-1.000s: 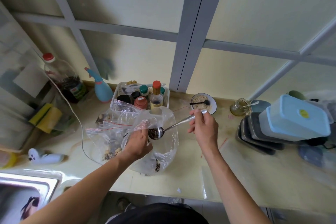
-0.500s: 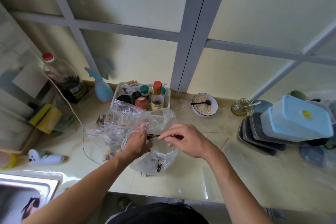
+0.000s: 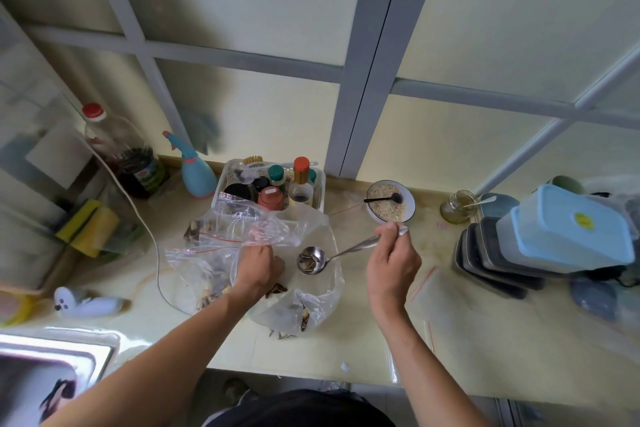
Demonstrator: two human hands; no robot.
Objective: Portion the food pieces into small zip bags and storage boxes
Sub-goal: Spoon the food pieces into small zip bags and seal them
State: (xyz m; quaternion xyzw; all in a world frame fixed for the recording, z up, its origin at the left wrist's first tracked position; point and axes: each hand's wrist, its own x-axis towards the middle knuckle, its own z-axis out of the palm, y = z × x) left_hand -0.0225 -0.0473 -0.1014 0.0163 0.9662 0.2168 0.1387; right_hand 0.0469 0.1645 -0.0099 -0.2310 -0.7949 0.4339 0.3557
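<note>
- The big clear bag [image 3: 304, 291] of seeds sits near the front edge of the surface [image 3: 485, 340], about midway along it; the striped seeds lie heaped in its bottom. It looks thin, limp and slippery, so it likely needs gripping at the rim to keep the mouth open.
- The left hand [image 3: 258, 269] reaches in from the near left with fingers curled shut on the crumpled bag rim, forearm angled up across the front edge.
- The right hand [image 3: 391, 263] is closed on the end of the spoon [image 3: 332, 256] handle, pinched near the fingertips, wrist raised. The spoon bowl hangs level over the bag mouth with a few seeds in it; they look light and loose, so tilting would spill them.
- Behind the left hand lies a small zip bag [image 3: 207, 246], already holding some seeds.
- Empty zip bags [image 3: 429, 291] lie flat on the right.
- Stacked boxes [image 3: 568, 236] stand at the right edge.
- A bowl [image 3: 390, 201] of crumbs sits toward the back edge.
</note>
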